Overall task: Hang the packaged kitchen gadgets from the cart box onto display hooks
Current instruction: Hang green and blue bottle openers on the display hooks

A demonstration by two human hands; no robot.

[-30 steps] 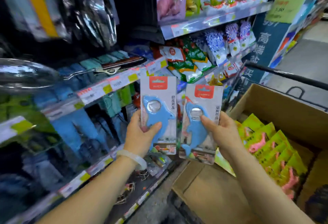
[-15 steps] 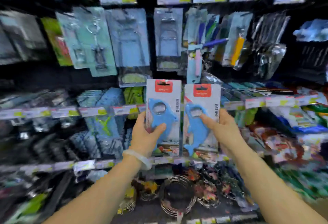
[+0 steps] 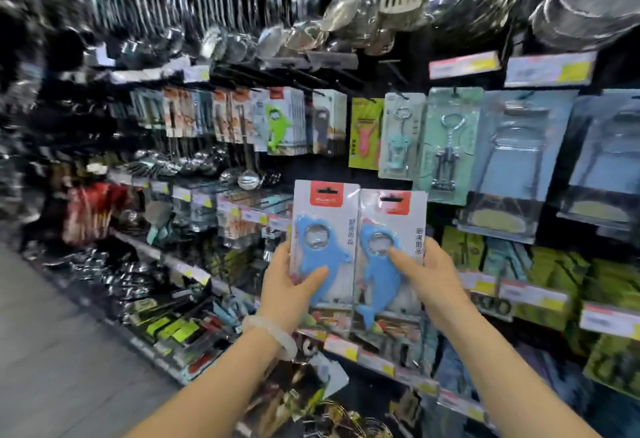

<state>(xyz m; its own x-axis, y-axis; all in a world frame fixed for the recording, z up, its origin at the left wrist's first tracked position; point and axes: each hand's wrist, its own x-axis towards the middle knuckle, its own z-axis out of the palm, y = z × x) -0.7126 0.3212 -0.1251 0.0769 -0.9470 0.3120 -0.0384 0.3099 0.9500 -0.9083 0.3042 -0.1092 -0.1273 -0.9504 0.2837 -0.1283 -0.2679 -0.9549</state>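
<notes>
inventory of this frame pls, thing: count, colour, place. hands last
shark opener packs: 2, blue sharks on white cards with red tops, side by side, centre, one per hand
green shark pack: 1 facing out, more behind it, hanging upper centre
peeler pack: 1, pink on yellow-green card, right of centre
corkscrew packs: 2, pale teal cards, upper right
ladles and strainers: many, steel, hanging along the top
price tags: many, white, pink and yellow, on shelf rails
floor: grey, lower left
bracelet: 1, pale, left wrist
left hand: grips left pack, thumb on front
right hand: grips right pack, thumb on the shark
</notes>
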